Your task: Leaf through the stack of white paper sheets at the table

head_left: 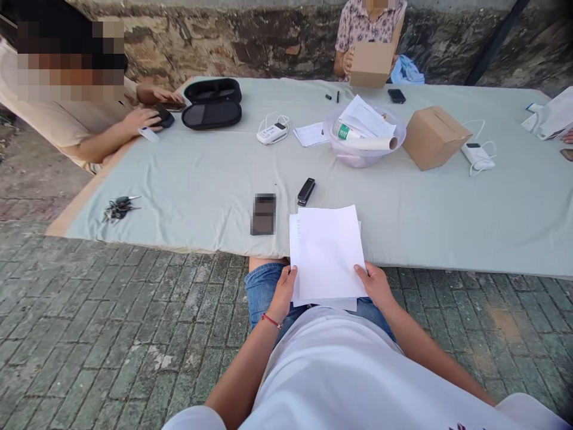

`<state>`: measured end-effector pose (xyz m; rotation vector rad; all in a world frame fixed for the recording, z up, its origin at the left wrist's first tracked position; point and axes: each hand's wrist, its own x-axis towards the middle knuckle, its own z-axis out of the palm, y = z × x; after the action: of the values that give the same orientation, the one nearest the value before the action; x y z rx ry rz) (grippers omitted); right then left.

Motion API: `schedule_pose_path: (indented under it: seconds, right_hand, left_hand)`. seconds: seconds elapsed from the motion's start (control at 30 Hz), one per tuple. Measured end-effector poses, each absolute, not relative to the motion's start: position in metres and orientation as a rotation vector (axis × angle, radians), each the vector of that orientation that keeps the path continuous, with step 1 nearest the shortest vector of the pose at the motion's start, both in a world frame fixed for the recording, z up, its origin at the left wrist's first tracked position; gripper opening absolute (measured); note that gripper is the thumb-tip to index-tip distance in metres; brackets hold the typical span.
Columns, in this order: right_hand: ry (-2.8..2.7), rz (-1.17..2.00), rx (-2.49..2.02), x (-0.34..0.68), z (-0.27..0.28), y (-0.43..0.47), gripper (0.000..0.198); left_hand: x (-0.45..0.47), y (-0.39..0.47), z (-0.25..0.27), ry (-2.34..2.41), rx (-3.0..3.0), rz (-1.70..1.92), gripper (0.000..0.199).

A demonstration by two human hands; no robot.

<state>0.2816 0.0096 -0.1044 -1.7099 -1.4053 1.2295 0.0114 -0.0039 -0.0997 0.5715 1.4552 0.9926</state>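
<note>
Several white paper sheets (329,254) lie loosely stacked and a little askew over the table's near edge and my lap. My left hand (285,289) grips their left edge, thumb on top. On the opposite edge my right hand (373,283) holds the sheets the same way, its fingers hidden underneath. Just beyond the paper lies a black stapler (307,192). To its left a dark phone (264,214) rests flat on the cloth.
A clear plastic bowl (333,149) holds papers, a bottle and a roll. Beside it stands a cardboard box (434,137). Keys (120,208), an open black case (212,113) and a white power bank (272,132) lie leftward. People sit at the left, far side and right edge.
</note>
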Motion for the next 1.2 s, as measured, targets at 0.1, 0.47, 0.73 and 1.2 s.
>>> schedule_pose_path:
  seconds: [0.1, 0.47, 0.73, 1.2]
  right_hand:
    - [-1.634, 1.143, -1.795, 0.276, -0.1, 0.013, 0.047]
    - [-1.627, 1.048, -2.143, 0.313, -0.097, 0.004, 0.046]
    - [-1.118, 1.665, -1.61, 0.282, -0.108, 0.002, 0.038]
    - [-0.529, 2.121, -1.372, 0.268, -0.102, 0.039, 0.035]
  left_hand:
    - [0.005, 0.004, -0.102, 1.441, 0.513, 0.948, 0.055]
    - [0.004, 0.009, -0.105, 1.131, 0.299, 0.934, 0.048]
    - [-0.004, 0.022, -0.116, 0.964, 0.15, 0.983, 0.04]
    - [-0.012, 0.036, -0.108, 1.105, 0.318, 0.799, 0.054]
